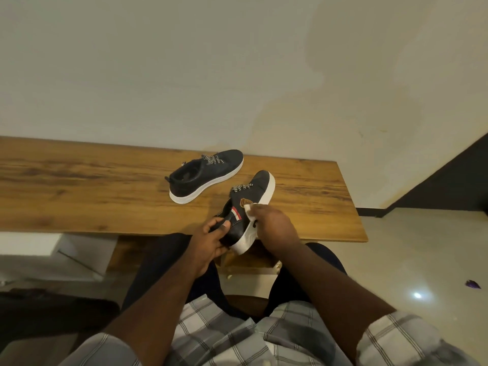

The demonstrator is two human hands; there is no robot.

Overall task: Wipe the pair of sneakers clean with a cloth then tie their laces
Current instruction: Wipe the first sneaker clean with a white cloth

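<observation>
Two dark sneakers with white soles in view, both over a long wooden bench (79, 186) set against a pale wall. Far sneaker (207, 175) sits flat on the bench top, toe angled up and to the right, patterned black-and-white laces loose across the tongue, opening facing the camera. Near sneaker (250, 204) is lifted and tilted at the bench's front edge, toe pointing away, heel toward the person; side panel shows a red-and-white stripe tag and a small brown badge. Left hand (211, 241) wraps the heel end, thumb on the upper, fingers curled under the sole, closed firmly on the shoe. Right hand (274, 225) is closed around a white cloth (252, 210), pressing it against the outer side of the near sneaker by the badge; a further fold of cloth shows below the hand along the white sole. A lace end hangs just beside the right hand. Person seated, dark trousers, checked short-sleeve shirt at the bottom of the view. Glossy pale floor to the right, with a small purple scrap (472, 283) lying well apart from the bench.
</observation>
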